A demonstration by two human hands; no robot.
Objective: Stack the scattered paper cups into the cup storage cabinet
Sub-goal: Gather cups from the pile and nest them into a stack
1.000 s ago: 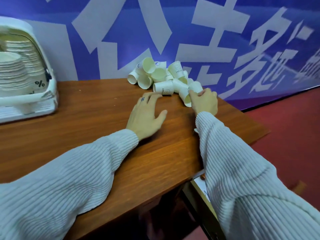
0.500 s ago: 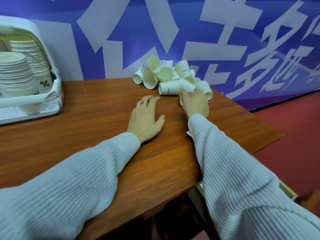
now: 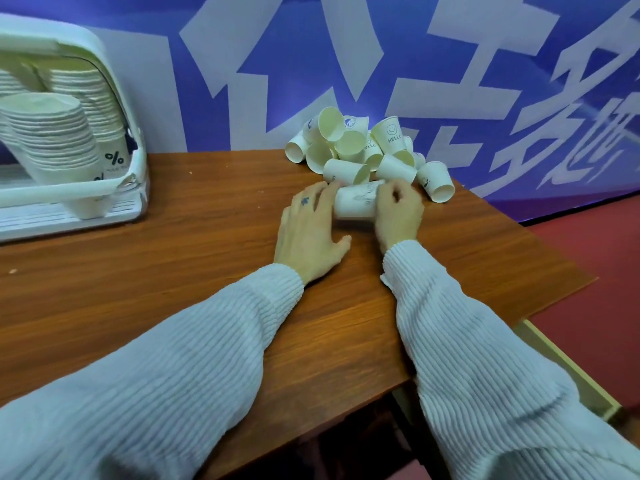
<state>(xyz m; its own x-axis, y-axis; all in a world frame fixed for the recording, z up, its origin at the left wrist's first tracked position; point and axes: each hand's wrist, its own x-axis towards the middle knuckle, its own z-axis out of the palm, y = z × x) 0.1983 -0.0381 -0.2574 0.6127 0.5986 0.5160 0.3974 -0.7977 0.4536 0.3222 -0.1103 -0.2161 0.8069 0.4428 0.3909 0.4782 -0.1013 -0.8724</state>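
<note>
A heap of several white paper cups (image 3: pixel 360 147) lies against the blue wall at the back of the wooden table (image 3: pixel 194 265). My right hand (image 3: pixel 398 213) grips one cup (image 3: pixel 355 202) that lies on its side just in front of the heap. My left hand (image 3: pixel 310 230) rests flat on the table, its fingertips touching the left end of that cup. The white cup storage cabinet (image 3: pixel 135 157) stands at the far left with tall stacks of cups (image 3: pixel 52 136) inside.
The blue banner wall (image 3: pixel 242 64) with large white characters runs behind the table. The table's right corner (image 3: pixel 588 278) overhangs a red floor (image 3: pixel 595 271). A pale frame edge (image 3: pixel 568 368) shows below the table on the right.
My right hand has pulled one cup out of the heap toward me and to the left. My left hand has slid forward until its fingers meet that cup.
</note>
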